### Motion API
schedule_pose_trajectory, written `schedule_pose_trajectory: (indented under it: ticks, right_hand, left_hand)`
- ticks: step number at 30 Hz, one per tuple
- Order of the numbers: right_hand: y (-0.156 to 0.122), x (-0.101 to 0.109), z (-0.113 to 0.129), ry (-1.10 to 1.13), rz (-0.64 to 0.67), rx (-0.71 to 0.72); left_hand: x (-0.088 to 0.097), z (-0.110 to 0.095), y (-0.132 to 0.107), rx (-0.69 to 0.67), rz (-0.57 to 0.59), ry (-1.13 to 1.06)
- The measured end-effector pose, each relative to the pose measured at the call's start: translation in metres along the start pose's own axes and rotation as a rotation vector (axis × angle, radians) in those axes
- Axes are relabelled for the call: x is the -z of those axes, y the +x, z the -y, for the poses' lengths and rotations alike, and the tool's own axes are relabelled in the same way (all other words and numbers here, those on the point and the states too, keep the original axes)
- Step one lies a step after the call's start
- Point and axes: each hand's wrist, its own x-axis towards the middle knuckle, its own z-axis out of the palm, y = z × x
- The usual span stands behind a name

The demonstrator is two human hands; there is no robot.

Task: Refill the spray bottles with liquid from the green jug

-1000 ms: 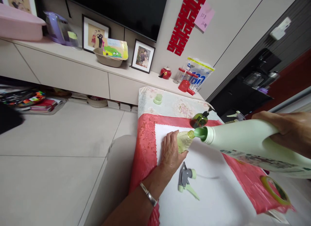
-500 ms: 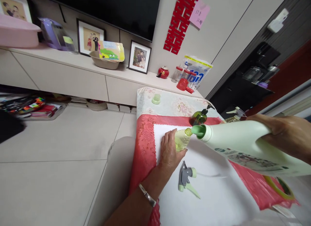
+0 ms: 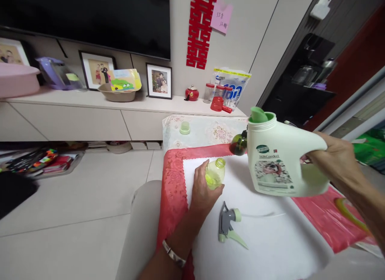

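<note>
My left hand (image 3: 204, 183) is wrapped round a small see-through yellow-green bottle (image 3: 217, 171), uncapped, with some liquid low inside it. To its right, my right hand (image 3: 331, 151) grips the handle of a big pale green detergent jug (image 3: 273, 159). The jug is held nearly upright above the white sheet, its open neck showing a green pouring spout (image 3: 258, 114). Apart from both hands, a grey and green spray trigger head (image 3: 228, 222) lies on the white sheet (image 3: 258, 244), its thin tube stretched to the right.
A light green cap (image 3: 184, 128) sits on the flowered cloth (image 3: 204, 125). Behind the jug stands a dark green pump bottle (image 3: 238, 144), partly hidden. A roll of yellow tape (image 3: 349, 214) lies at the right. The low cabinet (image 3: 150, 125) carries frames, jars and a red pot (image 3: 191, 93).
The jug has swung from tilted, its spout at the small bottle's mouth, to nearly upright and away to the right. The small bottle has shifted slightly and stays in my left hand.
</note>
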Motion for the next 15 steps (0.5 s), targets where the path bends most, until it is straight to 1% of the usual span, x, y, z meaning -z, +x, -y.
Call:
schedule_pose_trajectory:
  ticks: [4, 7, 10, 13, 15]
  right_hand:
    - [-0.007, -0.034, -0.022, 0.158, -0.097, -0.087]
    - [-0.016, -0.062, -0.034, 0.272, -0.127, -0.139]
    - [-0.028, -0.088, -0.043, 0.347, -0.174, -0.162]
    - [-0.036, -0.104, -0.051, 0.366, -0.206, -0.166]
    - [-0.038, -0.106, -0.056, 0.337, -0.199, -0.151]
  left_hand:
    - [-0.002, 0.005, 0.001, 0.017, 0.000, -0.027]
    - [0.000, 0.009, 0.000, 0.069, 0.056, -0.052]
    - [0.003, 0.013, -0.001, 0.104, 0.120, -0.074]
    - [0.006, 0.016, -0.002, 0.112, 0.164, -0.102]
    - [0.007, 0.017, -0.002, 0.106, 0.183, -0.110]
